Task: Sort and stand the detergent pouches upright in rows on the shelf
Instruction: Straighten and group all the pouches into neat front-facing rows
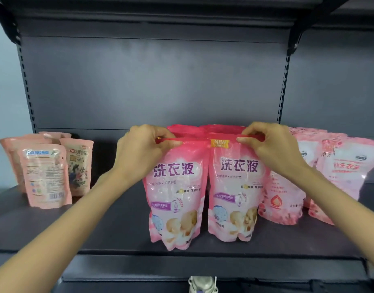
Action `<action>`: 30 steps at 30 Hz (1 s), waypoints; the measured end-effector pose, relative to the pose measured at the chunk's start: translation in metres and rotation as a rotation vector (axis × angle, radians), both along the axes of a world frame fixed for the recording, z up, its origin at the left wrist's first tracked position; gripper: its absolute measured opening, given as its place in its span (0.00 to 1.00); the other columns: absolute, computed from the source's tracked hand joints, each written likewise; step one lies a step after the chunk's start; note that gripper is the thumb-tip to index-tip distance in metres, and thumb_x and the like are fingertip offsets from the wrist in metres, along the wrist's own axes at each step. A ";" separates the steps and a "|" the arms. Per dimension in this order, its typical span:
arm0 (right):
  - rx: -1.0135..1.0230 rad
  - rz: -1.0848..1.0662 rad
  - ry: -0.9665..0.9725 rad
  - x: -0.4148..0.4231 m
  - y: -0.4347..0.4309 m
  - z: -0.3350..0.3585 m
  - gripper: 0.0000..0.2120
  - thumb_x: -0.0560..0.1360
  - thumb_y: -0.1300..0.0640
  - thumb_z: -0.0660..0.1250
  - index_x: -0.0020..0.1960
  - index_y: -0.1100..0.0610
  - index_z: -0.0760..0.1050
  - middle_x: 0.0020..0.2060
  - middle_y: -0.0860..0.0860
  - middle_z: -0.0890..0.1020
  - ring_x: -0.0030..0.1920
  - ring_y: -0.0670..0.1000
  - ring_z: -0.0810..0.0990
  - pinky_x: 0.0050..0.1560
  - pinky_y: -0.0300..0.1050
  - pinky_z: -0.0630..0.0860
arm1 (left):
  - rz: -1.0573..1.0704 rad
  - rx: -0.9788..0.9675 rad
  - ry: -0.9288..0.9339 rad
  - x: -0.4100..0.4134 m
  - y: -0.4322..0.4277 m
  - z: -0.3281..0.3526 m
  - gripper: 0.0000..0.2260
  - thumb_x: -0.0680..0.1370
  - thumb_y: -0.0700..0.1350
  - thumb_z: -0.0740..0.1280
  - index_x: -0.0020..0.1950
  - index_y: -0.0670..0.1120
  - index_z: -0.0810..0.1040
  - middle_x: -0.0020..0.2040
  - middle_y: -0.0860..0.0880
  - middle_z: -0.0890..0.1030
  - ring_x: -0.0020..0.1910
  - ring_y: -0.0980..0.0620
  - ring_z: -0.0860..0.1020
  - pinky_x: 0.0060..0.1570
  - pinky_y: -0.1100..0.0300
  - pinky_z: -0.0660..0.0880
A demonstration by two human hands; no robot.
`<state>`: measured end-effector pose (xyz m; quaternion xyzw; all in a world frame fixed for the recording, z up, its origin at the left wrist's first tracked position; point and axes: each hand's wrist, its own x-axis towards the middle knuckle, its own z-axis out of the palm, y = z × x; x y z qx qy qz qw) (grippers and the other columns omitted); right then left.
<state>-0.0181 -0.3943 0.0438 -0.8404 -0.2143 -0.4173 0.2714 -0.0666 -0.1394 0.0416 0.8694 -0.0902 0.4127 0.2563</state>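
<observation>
Pouches (234, 187) pinched — left hand (144, 149), right hand (272, 146)

A dark grey back panel (156, 81) fills the view — slotted uprights (26, 85) flank it, an upper shelf (160, 15) juts above it, a pale wall (4, 98) shows left of it.
</observation>
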 end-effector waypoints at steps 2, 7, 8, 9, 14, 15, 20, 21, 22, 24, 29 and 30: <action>-0.016 -0.018 -0.040 0.000 -0.005 -0.001 0.05 0.72 0.50 0.70 0.43 0.51 0.81 0.36 0.42 0.81 0.37 0.46 0.77 0.37 0.44 0.73 | 0.006 0.009 -0.013 0.000 -0.009 -0.001 0.09 0.71 0.59 0.69 0.41 0.55 0.82 0.28 0.56 0.77 0.31 0.55 0.74 0.33 0.61 0.67; -0.022 -0.071 -0.137 0.001 -0.016 -0.010 0.06 0.72 0.51 0.70 0.43 0.52 0.81 0.37 0.42 0.81 0.37 0.45 0.75 0.35 0.41 0.67 | 0.068 0.048 -0.122 0.006 -0.021 -0.010 0.08 0.74 0.57 0.67 0.47 0.56 0.82 0.42 0.57 0.83 0.43 0.51 0.80 0.41 0.57 0.74; -0.021 -0.079 -0.149 0.000 -0.017 -0.011 0.06 0.72 0.51 0.69 0.43 0.53 0.81 0.38 0.43 0.81 0.39 0.46 0.75 0.36 0.41 0.67 | 0.095 0.072 -0.166 0.009 -0.022 -0.013 0.09 0.75 0.56 0.66 0.48 0.55 0.82 0.43 0.56 0.83 0.44 0.51 0.80 0.40 0.58 0.73; -0.027 -0.089 -0.164 -0.001 -0.017 -0.014 0.06 0.73 0.51 0.69 0.44 0.53 0.80 0.40 0.44 0.81 0.40 0.46 0.74 0.38 0.41 0.66 | 0.118 0.093 -0.211 0.011 -0.022 -0.016 0.09 0.75 0.56 0.66 0.48 0.54 0.82 0.43 0.56 0.83 0.44 0.50 0.80 0.38 0.59 0.71; -0.102 -0.204 -0.260 -0.002 -0.005 -0.037 0.10 0.76 0.52 0.64 0.55 0.54 0.76 0.53 0.50 0.78 0.54 0.53 0.74 0.54 0.47 0.63 | 0.180 0.191 -0.469 0.011 -0.025 -0.037 0.08 0.77 0.51 0.65 0.50 0.49 0.80 0.53 0.52 0.81 0.49 0.49 0.73 0.49 0.55 0.65; -0.134 -0.246 -0.295 0.000 -0.002 -0.044 0.13 0.77 0.52 0.62 0.59 0.54 0.73 0.58 0.51 0.76 0.58 0.53 0.72 0.59 0.49 0.60 | 0.228 0.208 -0.505 0.012 -0.029 -0.042 0.09 0.76 0.48 0.66 0.54 0.48 0.79 0.60 0.49 0.77 0.54 0.48 0.70 0.56 0.51 0.62; -0.235 -0.386 -0.334 0.004 0.012 -0.085 0.26 0.78 0.54 0.55 0.75 0.53 0.55 0.73 0.57 0.57 0.74 0.57 0.52 0.70 0.65 0.47 | 0.282 0.387 -0.502 0.012 -0.054 -0.093 0.37 0.68 0.33 0.70 0.73 0.44 0.58 0.70 0.40 0.58 0.70 0.43 0.58 0.70 0.41 0.49; -0.243 -0.400 -0.329 0.003 0.013 -0.094 0.26 0.79 0.53 0.54 0.76 0.52 0.52 0.74 0.57 0.55 0.75 0.56 0.49 0.70 0.66 0.47 | 0.273 0.439 -0.507 0.012 -0.057 -0.106 0.35 0.70 0.35 0.67 0.73 0.44 0.56 0.71 0.40 0.58 0.71 0.43 0.57 0.70 0.40 0.51; -0.245 -0.401 -0.310 0.001 0.013 -0.103 0.26 0.80 0.51 0.52 0.76 0.52 0.51 0.74 0.57 0.53 0.76 0.56 0.46 0.70 0.67 0.48 | 0.271 0.473 -0.509 0.012 -0.058 -0.119 0.30 0.73 0.38 0.63 0.73 0.43 0.57 0.71 0.40 0.58 0.71 0.43 0.56 0.69 0.39 0.52; -0.239 -0.375 -0.231 -0.004 0.013 -0.119 0.26 0.81 0.44 0.45 0.76 0.50 0.48 0.75 0.57 0.49 0.76 0.55 0.42 0.70 0.66 0.45 | 0.277 0.500 -0.460 0.011 -0.058 -0.138 0.22 0.79 0.47 0.54 0.72 0.43 0.60 0.71 0.40 0.60 0.71 0.44 0.56 0.69 0.41 0.51; -0.276 -0.299 -0.114 -0.013 0.015 -0.157 0.34 0.77 0.33 0.44 0.77 0.49 0.43 0.76 0.56 0.45 0.76 0.60 0.44 0.70 0.63 0.48 | 0.273 0.605 -0.297 0.008 -0.051 -0.162 0.27 0.77 0.60 0.54 0.72 0.46 0.62 0.73 0.44 0.61 0.71 0.45 0.61 0.71 0.41 0.46; -0.274 -0.296 -0.105 -0.012 0.016 -0.159 0.36 0.76 0.32 0.45 0.77 0.50 0.43 0.76 0.57 0.46 0.75 0.61 0.45 0.69 0.63 0.50 | 0.276 0.612 -0.275 0.011 -0.050 -0.163 0.29 0.77 0.61 0.54 0.73 0.46 0.61 0.74 0.44 0.60 0.71 0.45 0.61 0.71 0.41 0.45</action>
